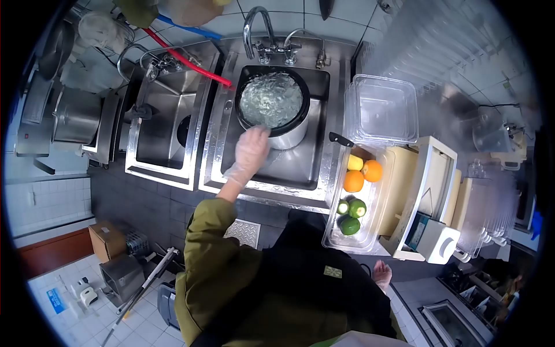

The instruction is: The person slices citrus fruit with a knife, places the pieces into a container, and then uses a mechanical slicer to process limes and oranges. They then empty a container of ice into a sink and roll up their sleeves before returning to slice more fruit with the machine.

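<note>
A round steel pot with a black rim sits in the sink basin, holding churned, glassy liquid with pale bits in it. My left hand, in a clear plastic glove, is closed at the pot's near rim, fingertips on the edge. Low at my right side, my right hand hangs apart from the sink, its fingers loosely spread and nothing visible in them. Behind the pot rises a curved chrome faucet.
Right of the sink, a clear tray holds oranges and green citrus. A black-handled knife lies at its far end, near clear plastic containers. A red hose crosses toward the sink; a second sink stands left.
</note>
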A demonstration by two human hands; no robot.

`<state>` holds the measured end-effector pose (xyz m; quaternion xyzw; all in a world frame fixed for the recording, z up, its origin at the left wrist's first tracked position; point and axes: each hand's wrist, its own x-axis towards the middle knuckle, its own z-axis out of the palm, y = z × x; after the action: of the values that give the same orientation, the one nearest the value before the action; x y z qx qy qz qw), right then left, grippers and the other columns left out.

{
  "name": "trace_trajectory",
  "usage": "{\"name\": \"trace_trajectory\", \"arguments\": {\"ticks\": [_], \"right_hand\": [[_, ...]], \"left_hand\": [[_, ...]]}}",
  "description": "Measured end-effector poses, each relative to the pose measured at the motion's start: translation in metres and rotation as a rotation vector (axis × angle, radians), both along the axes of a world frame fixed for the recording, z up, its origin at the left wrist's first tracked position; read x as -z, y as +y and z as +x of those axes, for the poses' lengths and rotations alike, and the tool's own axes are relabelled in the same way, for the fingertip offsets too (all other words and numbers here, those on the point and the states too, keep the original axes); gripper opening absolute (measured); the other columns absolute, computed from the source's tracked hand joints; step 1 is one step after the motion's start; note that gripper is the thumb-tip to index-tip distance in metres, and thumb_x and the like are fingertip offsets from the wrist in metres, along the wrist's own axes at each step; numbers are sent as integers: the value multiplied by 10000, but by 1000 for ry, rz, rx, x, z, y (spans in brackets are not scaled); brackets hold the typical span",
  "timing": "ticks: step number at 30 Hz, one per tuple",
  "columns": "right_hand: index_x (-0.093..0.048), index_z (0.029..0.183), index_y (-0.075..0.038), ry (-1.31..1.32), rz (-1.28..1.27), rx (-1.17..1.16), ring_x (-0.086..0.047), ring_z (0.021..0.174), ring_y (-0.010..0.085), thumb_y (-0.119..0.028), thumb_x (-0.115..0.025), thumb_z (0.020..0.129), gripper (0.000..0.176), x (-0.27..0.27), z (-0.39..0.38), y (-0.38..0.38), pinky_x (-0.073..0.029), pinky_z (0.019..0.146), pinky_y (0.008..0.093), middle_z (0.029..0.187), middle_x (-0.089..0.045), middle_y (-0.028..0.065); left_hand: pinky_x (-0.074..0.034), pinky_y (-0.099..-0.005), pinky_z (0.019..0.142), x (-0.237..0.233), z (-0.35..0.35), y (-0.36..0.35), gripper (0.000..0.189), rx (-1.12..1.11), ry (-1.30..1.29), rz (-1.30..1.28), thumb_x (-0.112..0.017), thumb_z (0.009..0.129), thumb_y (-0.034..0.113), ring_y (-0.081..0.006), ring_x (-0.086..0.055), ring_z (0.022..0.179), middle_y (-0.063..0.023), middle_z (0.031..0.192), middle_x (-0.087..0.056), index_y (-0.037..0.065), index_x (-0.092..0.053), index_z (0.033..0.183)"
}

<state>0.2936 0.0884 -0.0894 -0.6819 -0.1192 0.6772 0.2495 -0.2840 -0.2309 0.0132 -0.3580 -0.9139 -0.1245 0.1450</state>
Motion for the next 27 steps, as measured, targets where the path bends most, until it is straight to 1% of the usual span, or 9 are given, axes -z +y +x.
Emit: {"name": "trace_trajectory", "arguments": {"ticks": [4, 7, 8, 14, 18, 20, 21, 23, 27], "right_hand": [[-553, 1054, 33, 6, 19, -14, -611, 952, 287, -235, -485, 893, 319, -5, -5, -8, -521, 826, 363, 1048, -608, 185], [-580, 1031, -16, -805, 164, -1809, -620, 908, 332, -219, -463, 901, 268, -53, -25, -14, -512, 814, 393, 975, -627, 200], [-585, 1009, -54, -936, 615, -2237, -616, 854, 383, -187, -437, 905, 224, -42, 8, -22, -495, 766, 437, 904, -627, 218], [-555, 950, -34, -291, 729, -2066, -592, 794, 402, -186, -460, 928, 181, -253, -248, -57, -468, 672, 461, 825, -610, 202], [-527, 1104, -21, 384, 1100, -1583, -596, 843, 342, -179, -560, 903, 258, -228, -435, -101, -467, 725, 388, 929, -596, 200], [-482, 1214, 31, 158, 1079, -1775, -568, 1043, 255, -286, -566, 896, 456, -215, -539, -112, -425, 911, 324, 1079, -595, 177], [-454, 1239, 73, -98, 1563, -1614, -578, 1075, 311, -353, -604, 849, 597, -173, -582, -119, -445, 909, 357, 1116, -589, 219], [-609, 1120, -31, -513, 1366, -1660, -600, 989, 387, -295, -551, 838, 390, -144, -651, -120, -486, 852, 427, 1040, -632, 227], [-654, 1099, -61, -633, 978, -2030, -598, 1060, 347, -251, -591, 797, 362, -85, -692, -92, -476, 908, 403, 1086, -637, 210]], "left_hand": [[-487, -407, 762, 11, -3, 19, 265, -108, -34, 232, -664, 760, 123, -274, -581, 911, -64, 967, -580, 88, -569, 1005], [-483, -368, 744, 33, -5, 13, 240, -504, -311, 650, -669, 811, 206, -261, -582, 844, -83, 912, -579, 58, -571, 973], [-474, -361, 750, 43, -15, 5, 292, -596, -356, 747, -672, 810, 235, -250, -575, 829, -95, 909, -574, 25, -564, 981], [-447, -335, 795, 67, -73, -16, 525, -835, -769, 942, -731, 710, 285, -243, -561, 838, -148, 923, -591, -88, -535, 1023], [-465, -341, 791, 71, -67, -17, 606, -828, -748, 928, -736, 716, 309, -241, -571, 877, -181, 1007, -581, -57, -481, 1126], [-479, -359, 780, 40, -50, -1, 656, -888, -1024, 1067, -717, 738, 314, -250, -557, 908, -183, 1080, -549, -6, -393, 1211], [-485, -368, 775, 31, -46, 2, 686, -913, -1161, 1137, -708, 749, 316, -255, -551, 924, -184, 1117, -533, 20, -349, 1253], [-501, -402, 747, 24, -42, -4, 703, -760, -1448, 1156, -671, 782, 323, -278, -528, 972, -165, 1210, -479, 98, -248, 1296], [-506, -445, 719, 47, -48, -2, 610, -633, -1449, 1397, -612, 797, 244, -289, -501, 1075, -131, 1262, -446, 157, -256, 1285]]}}
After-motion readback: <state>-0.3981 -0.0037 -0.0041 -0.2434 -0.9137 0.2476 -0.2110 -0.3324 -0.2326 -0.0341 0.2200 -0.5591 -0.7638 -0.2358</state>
